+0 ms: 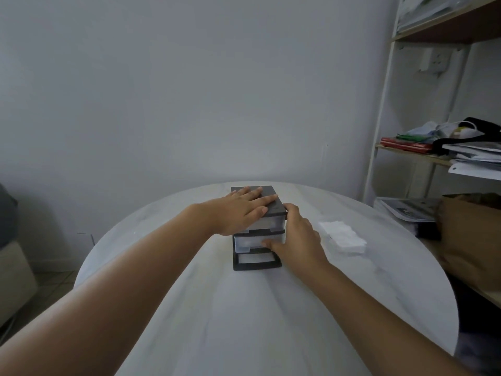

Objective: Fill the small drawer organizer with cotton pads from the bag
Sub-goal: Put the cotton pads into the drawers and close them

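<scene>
White and round, the table (244, 308) has a small drawer organizer (257, 229) standing near its far edge. It has a dark top and frame, with see-through drawers. The left hand (244, 210) lies flat and open on its top, fingers spread, gripping nothing. The right hand (294, 237) curls around the organizer's right side, with its thumb on the front of the middle drawer (246, 244). The bottom slot looks empty (no drawer there). A pile of white cotton pads (343, 237) lies on the table just right of the right hand.

Head-worn wide-angle view — close above the round table (217, 308), facing forward and down.
</scene>
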